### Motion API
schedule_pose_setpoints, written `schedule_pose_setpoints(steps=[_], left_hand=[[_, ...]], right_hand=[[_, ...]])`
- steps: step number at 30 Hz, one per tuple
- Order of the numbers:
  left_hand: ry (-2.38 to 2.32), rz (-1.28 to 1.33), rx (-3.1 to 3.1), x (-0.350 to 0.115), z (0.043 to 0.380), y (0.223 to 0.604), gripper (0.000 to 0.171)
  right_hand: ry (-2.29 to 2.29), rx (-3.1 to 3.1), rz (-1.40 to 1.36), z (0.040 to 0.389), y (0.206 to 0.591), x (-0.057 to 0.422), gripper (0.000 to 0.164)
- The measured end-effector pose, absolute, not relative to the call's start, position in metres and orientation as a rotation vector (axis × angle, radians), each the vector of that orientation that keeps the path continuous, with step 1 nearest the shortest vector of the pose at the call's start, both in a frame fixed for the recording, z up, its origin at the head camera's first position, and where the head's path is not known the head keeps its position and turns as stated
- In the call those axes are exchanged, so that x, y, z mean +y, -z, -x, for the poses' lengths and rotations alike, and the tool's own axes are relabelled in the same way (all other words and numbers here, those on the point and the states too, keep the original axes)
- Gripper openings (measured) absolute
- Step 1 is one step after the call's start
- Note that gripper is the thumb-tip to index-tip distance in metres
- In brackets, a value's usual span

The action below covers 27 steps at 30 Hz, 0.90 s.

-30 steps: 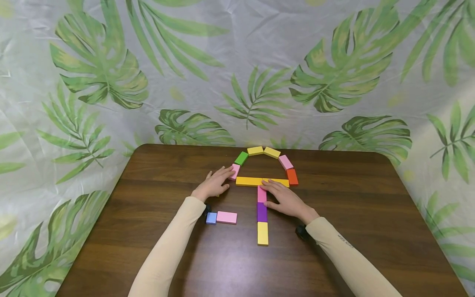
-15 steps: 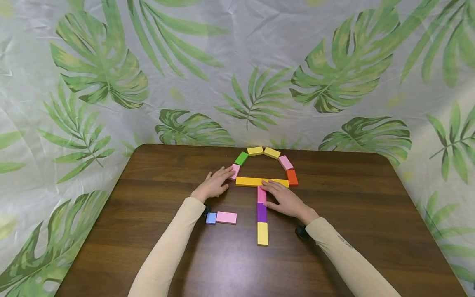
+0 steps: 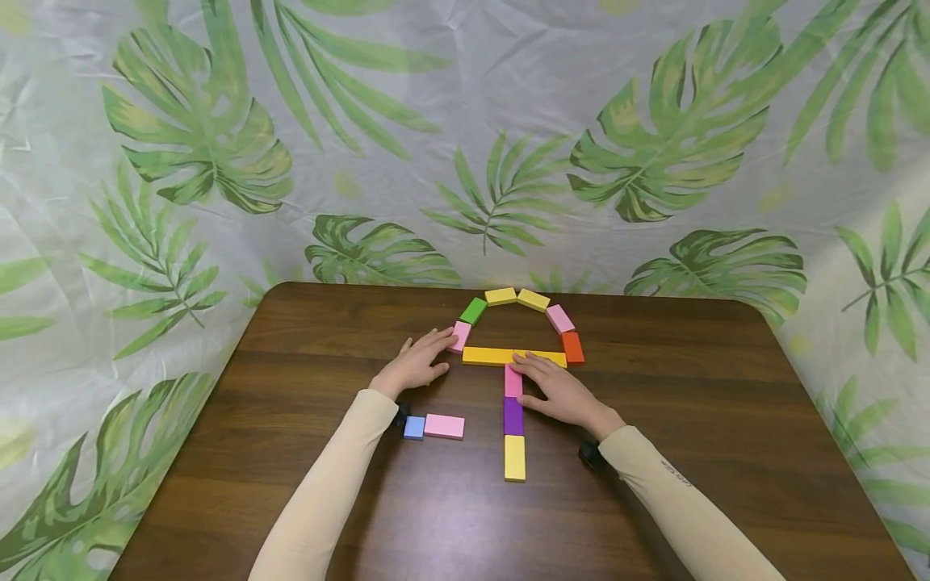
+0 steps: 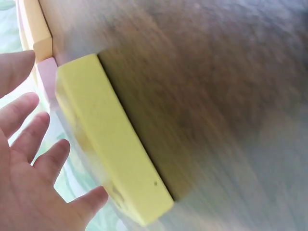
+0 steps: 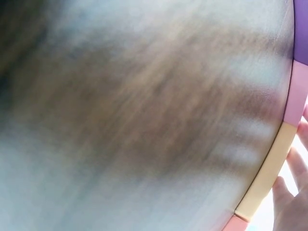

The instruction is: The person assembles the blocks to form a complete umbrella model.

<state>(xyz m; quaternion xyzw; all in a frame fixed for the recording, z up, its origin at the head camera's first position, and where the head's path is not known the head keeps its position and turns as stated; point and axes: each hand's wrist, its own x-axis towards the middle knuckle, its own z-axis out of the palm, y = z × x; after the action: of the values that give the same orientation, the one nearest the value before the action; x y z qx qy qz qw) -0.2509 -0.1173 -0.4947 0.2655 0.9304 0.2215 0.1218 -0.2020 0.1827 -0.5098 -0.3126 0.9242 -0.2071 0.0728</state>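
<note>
My left hand [image 3: 414, 363] lies low over the table, fingers extended, fingertips at the pink block [image 3: 460, 336] at the left end of an arch of blocks. In the left wrist view, its fingers spread beside a large yellow block [image 4: 110, 134]. My right hand [image 3: 561, 391] has its fingertips over the right-hand orange-yellow block [image 3: 555, 356] of a straight bar, hiding part of it; the left-hand bar block [image 3: 487, 355] lies in line. Below the bar runs a stem of a pink block [image 3: 513, 381], a purple block [image 3: 513, 416] and a yellow block [image 3: 514, 458].
A green block [image 3: 474, 311], two yellow blocks [image 3: 501, 296], a pink block [image 3: 560, 319] and a red block [image 3: 572, 348] continue the arch. Near my left wrist lie a blue block [image 3: 414, 428] and a pink block [image 3: 445, 427]. Patterned cloth [image 3: 501, 194] hangs behind the wooden table [image 3: 690, 387].
My left hand has drawn back very slightly to the left. The right hand stays where it was, and the blocks keep their arrangement.
</note>
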Motion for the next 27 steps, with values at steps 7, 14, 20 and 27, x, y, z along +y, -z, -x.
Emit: schedule_pose_setpoints(steps=[7, 14, 20, 27], left_hand=[[-0.705, -0.777, 2.738, -0.132, 0.243, 0.492, 0.058], [-0.728, -0.785, 2.761, -0.149, 0.228, 0.487, 0.058], [-0.712, -0.775, 2.762, -0.162, 0.214, 0.486, 0.058], [-0.758, -0.828, 2.743, -0.168, 0.2, 0.488, 0.056]], right_hand=[[0.629, 2.771, 0.941, 0.202, 0.51, 0.183, 0.065], [0.621, 2.766, 0.928, 0.203, 0.511, 0.183, 0.065], [0.616, 2.77, 0.946, 0.204, 0.512, 0.183, 0.065], [0.624, 2.773, 0.949, 0.205, 0.513, 0.184, 0.065]])
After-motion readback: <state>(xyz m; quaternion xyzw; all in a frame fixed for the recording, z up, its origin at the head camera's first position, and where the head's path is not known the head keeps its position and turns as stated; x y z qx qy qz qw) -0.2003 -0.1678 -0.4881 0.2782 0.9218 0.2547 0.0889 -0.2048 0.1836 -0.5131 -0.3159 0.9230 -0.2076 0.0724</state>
